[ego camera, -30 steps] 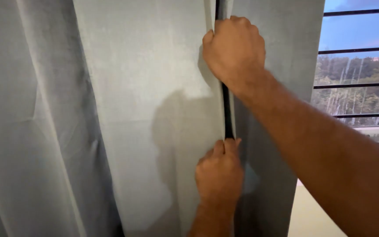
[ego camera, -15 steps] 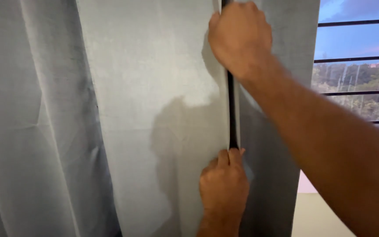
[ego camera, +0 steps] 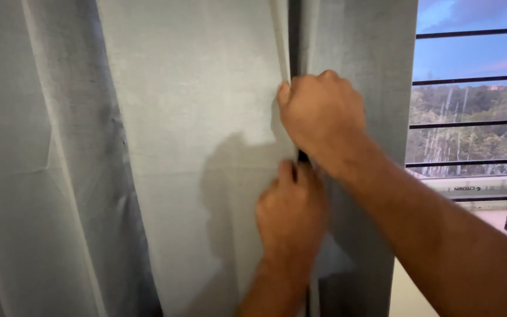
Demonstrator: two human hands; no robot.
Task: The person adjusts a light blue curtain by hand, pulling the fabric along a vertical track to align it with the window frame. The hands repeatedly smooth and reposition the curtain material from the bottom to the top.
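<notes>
Right hand (ego camera: 323, 114) grips the edge of the grey curtain (ego camera: 195, 117) at the dark gap. Left hand (ego camera: 290, 214) pinches the same edge directly below. Barred window (ego camera: 470, 117) lies right of both.

Black window bars (ego camera: 470, 124), seemingly wooded hillside (ego camera: 465, 126) beyond, dusky blue sky (ego camera: 470, 56).

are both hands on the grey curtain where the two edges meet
Yes, the right hand grips the grey curtain edges at the dark gap, and the left hand pinches them just below.
</notes>
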